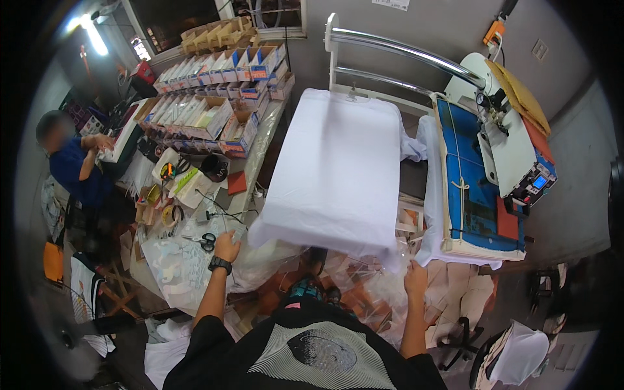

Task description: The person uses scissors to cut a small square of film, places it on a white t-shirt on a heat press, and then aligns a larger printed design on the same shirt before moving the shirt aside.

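The grip of the left hand (pixel 226 249) and right hand (pixel 416 281) cannot be told, both near the lower corners of the white shirt (pixel 344 169) beside the blue panel (pixel 467 151), seemingly being straightened, which calls for evening its edge.

print on cardboard boxes (pixel 259 70), lines on white paper sheet (pixel 390 4), none legible

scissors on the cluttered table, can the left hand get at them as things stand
Probably yes: the left hand is close beside the scissors, and nothing seems to lie over them or block the way.
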`<state>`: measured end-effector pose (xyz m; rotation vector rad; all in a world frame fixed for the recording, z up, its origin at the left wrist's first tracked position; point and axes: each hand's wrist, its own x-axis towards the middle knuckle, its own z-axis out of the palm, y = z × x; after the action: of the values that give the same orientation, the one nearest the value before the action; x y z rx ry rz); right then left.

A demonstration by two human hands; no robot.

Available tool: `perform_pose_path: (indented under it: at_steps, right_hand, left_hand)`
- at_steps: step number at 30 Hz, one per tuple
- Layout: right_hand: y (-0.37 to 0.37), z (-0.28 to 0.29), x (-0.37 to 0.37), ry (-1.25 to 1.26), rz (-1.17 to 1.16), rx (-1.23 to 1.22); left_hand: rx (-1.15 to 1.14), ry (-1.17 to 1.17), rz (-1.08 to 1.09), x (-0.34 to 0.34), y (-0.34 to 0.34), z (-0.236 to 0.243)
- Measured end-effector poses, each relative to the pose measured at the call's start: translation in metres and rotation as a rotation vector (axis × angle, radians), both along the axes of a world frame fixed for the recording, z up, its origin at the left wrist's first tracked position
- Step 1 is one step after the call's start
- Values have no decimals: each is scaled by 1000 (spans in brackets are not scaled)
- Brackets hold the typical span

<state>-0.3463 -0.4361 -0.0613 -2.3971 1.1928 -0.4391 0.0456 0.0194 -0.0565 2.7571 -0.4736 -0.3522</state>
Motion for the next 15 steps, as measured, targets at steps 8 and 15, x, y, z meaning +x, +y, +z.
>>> perform_pose_path:
  at_steps: [8, 15]
  right_hand:
    - [31, 73, 210, -273, 311, -194]
    - [-93, 56, 365, 32, 375, -359]
  left_hand:
    - [-523, -388, -389, 13, -215, 73]
    - [-496, -330, -617, 97, -396, 58]
